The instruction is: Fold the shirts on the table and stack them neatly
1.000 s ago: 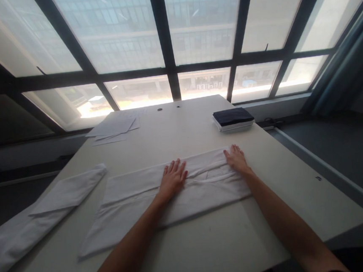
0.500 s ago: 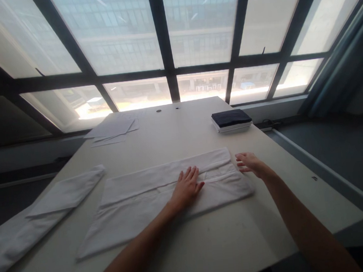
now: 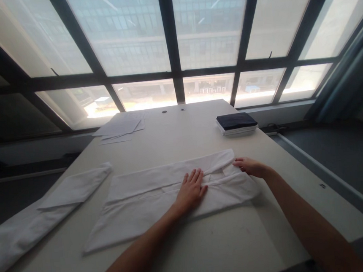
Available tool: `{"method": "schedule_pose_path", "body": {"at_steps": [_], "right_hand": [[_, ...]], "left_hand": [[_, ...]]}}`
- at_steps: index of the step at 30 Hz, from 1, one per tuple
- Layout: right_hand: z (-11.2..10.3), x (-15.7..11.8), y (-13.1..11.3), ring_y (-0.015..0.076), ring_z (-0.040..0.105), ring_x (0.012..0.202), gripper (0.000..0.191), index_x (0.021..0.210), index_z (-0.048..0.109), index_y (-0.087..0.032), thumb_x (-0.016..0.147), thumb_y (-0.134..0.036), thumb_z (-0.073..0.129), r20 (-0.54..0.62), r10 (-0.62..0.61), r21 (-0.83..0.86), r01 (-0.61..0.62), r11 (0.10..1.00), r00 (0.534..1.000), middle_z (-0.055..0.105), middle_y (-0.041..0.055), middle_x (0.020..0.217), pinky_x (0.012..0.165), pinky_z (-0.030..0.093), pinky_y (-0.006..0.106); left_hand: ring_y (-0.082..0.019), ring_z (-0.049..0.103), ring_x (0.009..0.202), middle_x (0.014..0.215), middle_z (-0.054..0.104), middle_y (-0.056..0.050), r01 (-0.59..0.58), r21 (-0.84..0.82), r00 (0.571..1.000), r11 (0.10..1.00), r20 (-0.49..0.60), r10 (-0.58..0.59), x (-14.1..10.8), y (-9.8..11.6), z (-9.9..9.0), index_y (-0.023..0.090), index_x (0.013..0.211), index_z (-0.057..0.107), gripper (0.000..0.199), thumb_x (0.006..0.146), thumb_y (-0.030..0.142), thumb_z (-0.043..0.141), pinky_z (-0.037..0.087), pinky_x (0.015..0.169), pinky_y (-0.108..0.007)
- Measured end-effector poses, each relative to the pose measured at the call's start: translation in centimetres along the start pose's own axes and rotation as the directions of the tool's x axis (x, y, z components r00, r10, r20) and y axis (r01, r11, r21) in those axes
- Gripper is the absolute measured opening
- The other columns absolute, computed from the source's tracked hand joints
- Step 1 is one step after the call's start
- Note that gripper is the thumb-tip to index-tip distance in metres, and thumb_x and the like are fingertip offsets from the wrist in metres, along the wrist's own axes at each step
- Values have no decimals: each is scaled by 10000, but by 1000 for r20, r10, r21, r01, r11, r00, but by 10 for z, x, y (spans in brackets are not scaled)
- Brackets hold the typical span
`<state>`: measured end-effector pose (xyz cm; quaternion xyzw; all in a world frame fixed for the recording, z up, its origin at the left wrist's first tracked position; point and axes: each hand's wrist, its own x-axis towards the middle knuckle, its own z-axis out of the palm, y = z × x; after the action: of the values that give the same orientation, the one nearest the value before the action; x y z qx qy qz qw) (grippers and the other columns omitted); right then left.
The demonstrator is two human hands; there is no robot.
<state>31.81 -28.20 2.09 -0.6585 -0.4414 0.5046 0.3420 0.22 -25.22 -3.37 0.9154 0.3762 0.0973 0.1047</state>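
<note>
A folded white cloth lies crosswise on the white table, its two long edges folded inward toward a seam along the middle. My left hand rests flat on the cloth right of its centre, fingers slightly spread. At the cloth's right end, my right hand has its fingers pinched together on the fabric edge near the middle fold. The fabric there is a little raised and creased.
Another folded white cloth lies at the left. White paper sheets are at the back left. A stack with dark cloth on top of white sits at the back right. Large windows stand behind the table.
My right hand has moved in to the cloth's right end and its fingers have closed on the edge. My left hand stays flat on the cloth. The view has shifted slightly.
</note>
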Motion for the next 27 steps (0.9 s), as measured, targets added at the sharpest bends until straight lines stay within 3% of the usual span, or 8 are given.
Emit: {"method": "schedule_pose_path", "body": {"at_steps": [9, 16, 20, 23, 27], "right_hand": [[5, -7, -19, 107, 575, 616, 542, 1296, 592, -237, 772, -352, 669, 141, -7, -2, 7, 1000, 990, 690, 9, 891, 506, 417, 173], [19, -11, -34, 121, 606, 657, 566, 1331, 565, -264, 775, -337, 647, 109, -13, -16, 15, 1000, 994, 696, 18, 930, 548, 448, 193], [42, -13, -57, 109, 594, 623, 532, 1294, 586, -247, 771, -316, 647, 66, -29, -20, 30, 999, 997, 688, 8, 870, 549, 447, 189], [73, -13, -75, 107, 552, 542, 572, 1334, 557, -212, 771, -264, 643, 1, -40, -12, 40, 999, 999, 626, -26, 690, 502, 435, 188], [130, -9, -77, 132, 559, 488, 717, 1450, 430, -152, 764, -193, 637, 46, -63, 44, 61, 997, 997, 609, -39, 615, 449, 458, 215]], "left_hand": [[-276, 186, 1539, 1636, 300, -111, 6, -62, 1000, 998, -9, -7, -1, 2, -2, 168, 1569, 334, 622, 1025, 468, 362, 110, 1247, -501], [-266, 236, 1526, 1611, 356, -120, -37, -129, 999, 991, -36, 32, 5, 8, -3, 157, 1551, 365, 556, 1025, 338, 358, 132, 1246, -523], [-228, 319, 1495, 1587, 403, -109, -62, -368, 991, 928, -135, 12, 9, 12, -13, 172, 1528, 412, 546, 1004, 324, 406, 213, 1249, -445], [-241, 452, 1415, 1522, 495, -127, -35, -683, 973, 730, -188, -130, 13, 11, -18, 168, 1476, 490, 545, 1001, 430, 438, 311, 1210, -417], [-273, 658, 1163, 1316, 660, -169, 18, -982, 936, 187, -50, -347, 19, 2, -15, 120, 1293, 623, 617, 965, 614, 453, 515, 999, -393]]}}
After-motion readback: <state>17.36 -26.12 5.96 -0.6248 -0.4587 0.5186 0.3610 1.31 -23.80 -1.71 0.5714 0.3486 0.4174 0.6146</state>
